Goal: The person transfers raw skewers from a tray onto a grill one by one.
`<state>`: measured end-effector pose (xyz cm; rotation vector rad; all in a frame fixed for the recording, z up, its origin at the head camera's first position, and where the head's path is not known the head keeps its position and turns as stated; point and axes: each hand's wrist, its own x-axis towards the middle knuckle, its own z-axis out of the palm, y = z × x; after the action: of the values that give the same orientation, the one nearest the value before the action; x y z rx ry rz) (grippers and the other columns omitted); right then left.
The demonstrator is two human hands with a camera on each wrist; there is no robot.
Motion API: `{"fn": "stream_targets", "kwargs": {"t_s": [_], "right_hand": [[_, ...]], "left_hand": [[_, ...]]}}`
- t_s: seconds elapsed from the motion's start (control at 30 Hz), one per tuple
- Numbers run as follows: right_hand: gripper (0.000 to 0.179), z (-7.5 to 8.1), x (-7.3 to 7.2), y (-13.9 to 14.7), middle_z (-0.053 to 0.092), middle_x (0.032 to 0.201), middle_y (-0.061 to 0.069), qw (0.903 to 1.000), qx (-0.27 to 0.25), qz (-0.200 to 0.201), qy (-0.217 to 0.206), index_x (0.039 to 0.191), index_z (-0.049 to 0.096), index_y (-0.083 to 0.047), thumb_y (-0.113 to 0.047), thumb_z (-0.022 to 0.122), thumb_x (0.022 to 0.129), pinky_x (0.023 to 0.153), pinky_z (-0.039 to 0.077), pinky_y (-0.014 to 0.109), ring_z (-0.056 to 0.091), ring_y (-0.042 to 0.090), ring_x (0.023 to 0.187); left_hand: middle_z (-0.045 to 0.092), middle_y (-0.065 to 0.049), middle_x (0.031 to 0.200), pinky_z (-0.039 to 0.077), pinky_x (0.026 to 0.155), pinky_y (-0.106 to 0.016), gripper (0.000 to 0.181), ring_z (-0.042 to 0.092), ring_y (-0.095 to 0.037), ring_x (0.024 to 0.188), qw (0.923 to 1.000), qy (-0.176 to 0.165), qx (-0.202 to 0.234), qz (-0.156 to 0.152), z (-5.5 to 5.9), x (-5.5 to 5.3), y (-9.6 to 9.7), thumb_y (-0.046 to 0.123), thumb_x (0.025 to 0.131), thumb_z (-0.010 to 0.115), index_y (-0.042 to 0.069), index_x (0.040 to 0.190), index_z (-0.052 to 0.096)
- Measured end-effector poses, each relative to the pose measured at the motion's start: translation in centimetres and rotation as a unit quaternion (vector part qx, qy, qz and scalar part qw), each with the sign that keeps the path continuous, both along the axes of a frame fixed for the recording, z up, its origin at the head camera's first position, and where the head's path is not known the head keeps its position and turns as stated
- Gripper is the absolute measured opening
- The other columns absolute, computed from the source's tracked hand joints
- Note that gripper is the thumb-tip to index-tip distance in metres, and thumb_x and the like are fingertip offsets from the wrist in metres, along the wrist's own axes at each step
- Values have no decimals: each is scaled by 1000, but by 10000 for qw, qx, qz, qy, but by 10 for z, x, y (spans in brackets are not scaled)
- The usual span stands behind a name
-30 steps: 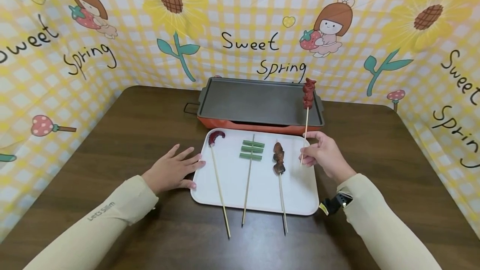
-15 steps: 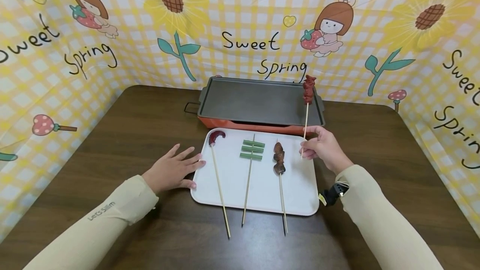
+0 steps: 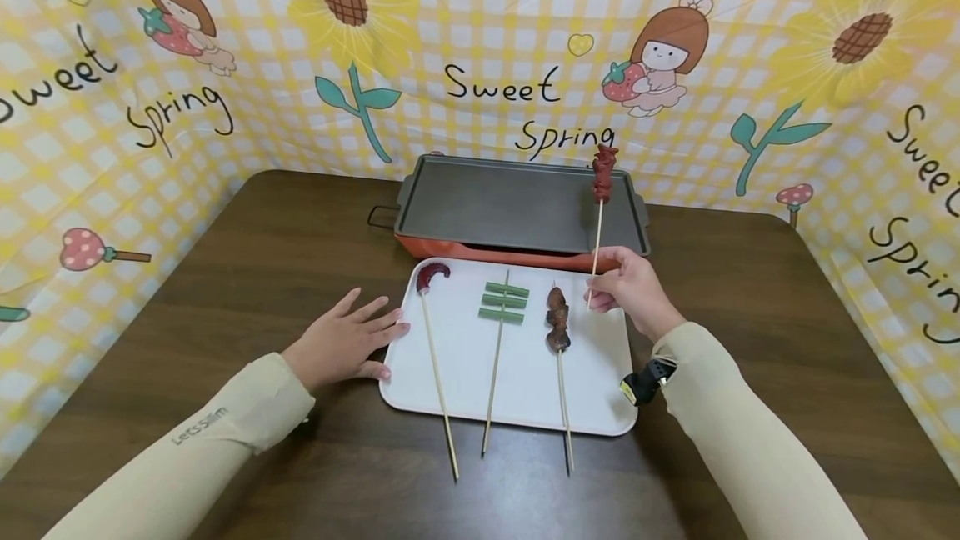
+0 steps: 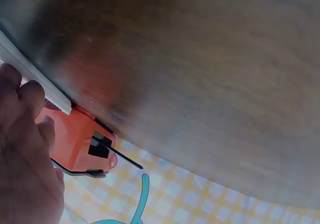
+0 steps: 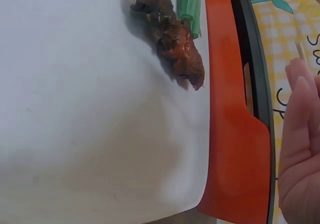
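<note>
My right hand (image 3: 636, 288) pinches the lower stick of a skewer with dark red meat (image 3: 603, 175) between thumb and fingers. The skewer stands nearly upright, its meat overlapping the griddle (image 3: 495, 200) in the head view. With fingers spread, my left hand (image 3: 339, 346) touches the left rim of a white tray (image 3: 600, 394). On that tray lie a skewer with a curled purple-red tentacle (image 3: 429, 277), one with green vegetable pieces (image 3: 503, 302) and one with brown meat chunks (image 3: 557, 322). Their sticks reach over the tray's near edge.
The griddle has an orange base (image 5: 240, 174) and stands right behind the tray on a brown wooden table (image 3: 225, 273). A wire handle (image 3: 381, 215) juts from its left side. A yellow checked cloth (image 3: 510, 7) with cartoon prints encloses the table at the back and sides.
My right hand has moved forward and a little to the left, carrying the red meat skewer farther over the griddle in the head view. The left hand stays at the tray's rim.
</note>
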<state>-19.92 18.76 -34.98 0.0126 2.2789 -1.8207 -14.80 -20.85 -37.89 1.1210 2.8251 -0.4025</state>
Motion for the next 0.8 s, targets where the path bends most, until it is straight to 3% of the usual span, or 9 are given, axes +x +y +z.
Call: {"fn": "stream_targets", "kwargs": {"t_s": [0.8], "right_hand": [[46, -10, -2, -7, 65, 62, -3, 9999, 142, -52, -30, 136, 39, 12, 6, 54, 93, 54, 54, 21, 60, 6, 49]], "left_hand": [[52, -8, 144, 26, 111, -59, 70, 43, -33, 136, 9998, 77, 192, -27, -3, 2, -2, 60, 87, 53, 15, 140, 54]]}}
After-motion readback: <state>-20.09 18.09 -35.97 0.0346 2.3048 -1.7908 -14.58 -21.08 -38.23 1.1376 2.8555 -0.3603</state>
